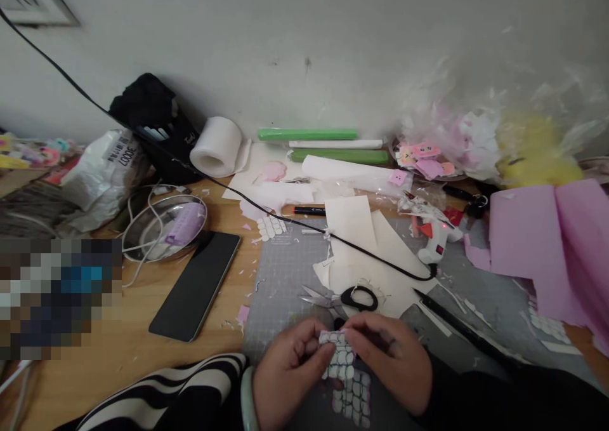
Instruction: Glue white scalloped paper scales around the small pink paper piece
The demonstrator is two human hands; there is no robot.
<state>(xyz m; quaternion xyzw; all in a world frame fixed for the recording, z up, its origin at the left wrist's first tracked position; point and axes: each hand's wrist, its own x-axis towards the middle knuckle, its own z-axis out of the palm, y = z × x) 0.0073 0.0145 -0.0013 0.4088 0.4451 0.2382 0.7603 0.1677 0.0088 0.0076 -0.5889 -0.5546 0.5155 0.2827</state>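
The cutout (341, 358) by the desk's (71, 386) near edge has whitish cells outlined in black, pinkish at its top edge; the cutout below (352, 399) is patterned alike; the mat (285, 278) is grey with a fine pale grid, the desk light-brown wood grain; the phone (195, 288) is black, the cloth (190, 386) in the near left corner wavy black-and-white stripes; along the far edge, the roll (221, 140) is white, two tubes (307, 134) green; near the right edge, the sheet (528, 234) is pink; the glue gun (434, 247) is white, its trigger (425, 230) orange-red.
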